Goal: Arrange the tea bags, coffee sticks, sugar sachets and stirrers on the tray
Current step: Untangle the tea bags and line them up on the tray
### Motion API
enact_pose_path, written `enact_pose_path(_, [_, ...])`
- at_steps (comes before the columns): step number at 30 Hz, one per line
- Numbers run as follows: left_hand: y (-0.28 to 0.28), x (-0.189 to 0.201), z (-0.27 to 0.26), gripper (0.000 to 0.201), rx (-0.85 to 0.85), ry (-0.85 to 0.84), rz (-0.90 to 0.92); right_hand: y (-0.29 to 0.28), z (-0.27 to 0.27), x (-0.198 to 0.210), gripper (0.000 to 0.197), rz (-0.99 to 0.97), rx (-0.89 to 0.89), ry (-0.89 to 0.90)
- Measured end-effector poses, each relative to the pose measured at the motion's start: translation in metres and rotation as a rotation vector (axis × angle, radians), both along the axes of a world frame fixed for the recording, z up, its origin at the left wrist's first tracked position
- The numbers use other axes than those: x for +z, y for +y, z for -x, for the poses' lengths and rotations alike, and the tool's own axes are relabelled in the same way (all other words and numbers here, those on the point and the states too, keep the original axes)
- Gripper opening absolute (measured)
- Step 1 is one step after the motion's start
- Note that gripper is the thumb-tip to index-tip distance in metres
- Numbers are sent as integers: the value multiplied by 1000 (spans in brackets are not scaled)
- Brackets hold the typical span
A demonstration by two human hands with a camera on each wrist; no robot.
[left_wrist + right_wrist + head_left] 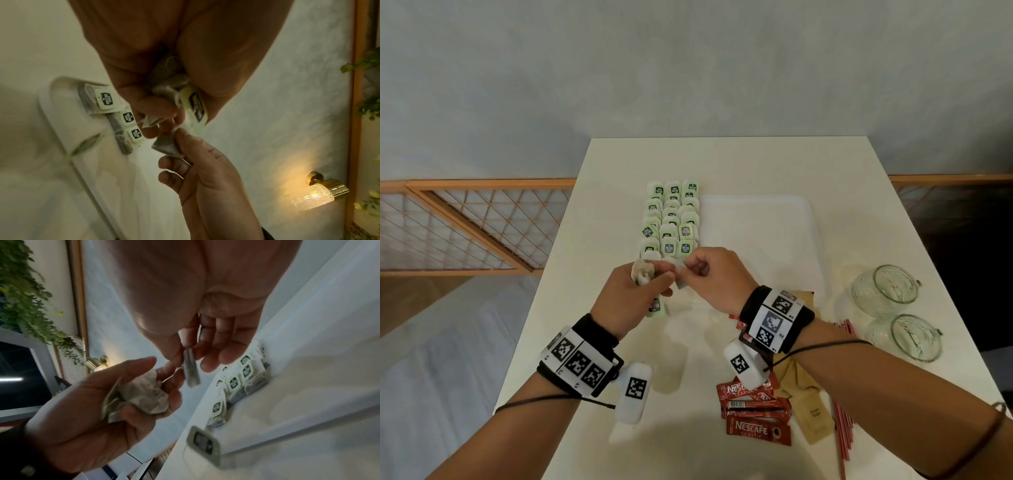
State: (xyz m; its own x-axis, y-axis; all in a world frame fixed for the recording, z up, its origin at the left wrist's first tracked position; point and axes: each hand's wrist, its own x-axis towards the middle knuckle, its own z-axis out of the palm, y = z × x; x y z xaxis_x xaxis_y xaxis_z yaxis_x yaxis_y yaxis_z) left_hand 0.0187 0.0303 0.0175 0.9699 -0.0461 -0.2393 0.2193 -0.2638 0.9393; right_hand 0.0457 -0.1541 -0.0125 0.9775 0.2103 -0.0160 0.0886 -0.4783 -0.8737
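Rows of green-tagged tea bags (672,219) lie along the left side of the white tray (756,222). Just in front of them, above the table, my left hand (654,281) grips a crumpled bunch of tea bags (144,395). My right hand (690,270) pinches a single tea bag (191,369) between thumb and forefinger, close to the left fingertips. A green tag (203,443) dangles on its string below. Red coffee sticks (753,407), brown sugar sachets (813,416) and red stirrers (842,425) lie on the table at the near right.
Two glass cups (883,289) (914,337) lie on their sides at the table's right edge. The tray's right part is bare. A wooden lattice rail (465,226) runs behind the table on the left.
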Motion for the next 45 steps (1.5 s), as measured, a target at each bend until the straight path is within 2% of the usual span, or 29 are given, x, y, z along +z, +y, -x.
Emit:
enact_pose_path(3, [-3,4,-4,7,5,-31,0,3,5,8,11,-19,16,-20])
enact_pose_path(5, [-2,5,-5,13,13,-51,2,3,7,14,10,-11,68,-43])
enact_pose_path(11, [0,2,-8,12,9,-94,-37,-1,14,22,23,11,212,-50])
enact_pose_path(13, [1,1,-9,10,4,-90,-31,-1,14,21,26,18,196,-41])
enact_pose_path(16, [3,1,-9,8,-4,-59,4,-4,12,19,19,2,58,-36])
enact_pose_path(19, [2,3,-7,8,-36,-33,58,-5,9,16,19,-47,4,43])
enact_pose_path(23, [3,4,-5,5,-25,-56,57,-2,9,8,18,-115,138,203])
enact_pose_path(27, [5,3,-5,7,-47,-58,40,-2,8,1,24,-130,140,238])
enact_pose_path(30, [7,2,-4,10,-56,-16,42,-2,6,-1,20,-96,111,197])
enact_pose_path(37, [29,-19,-2,28,41,209,153,-1,-20,-3,30,26,17,155])
enact_pose_path(45, [39,-23,1,33,90,277,215,22,-43,-18,43,285,91,209])
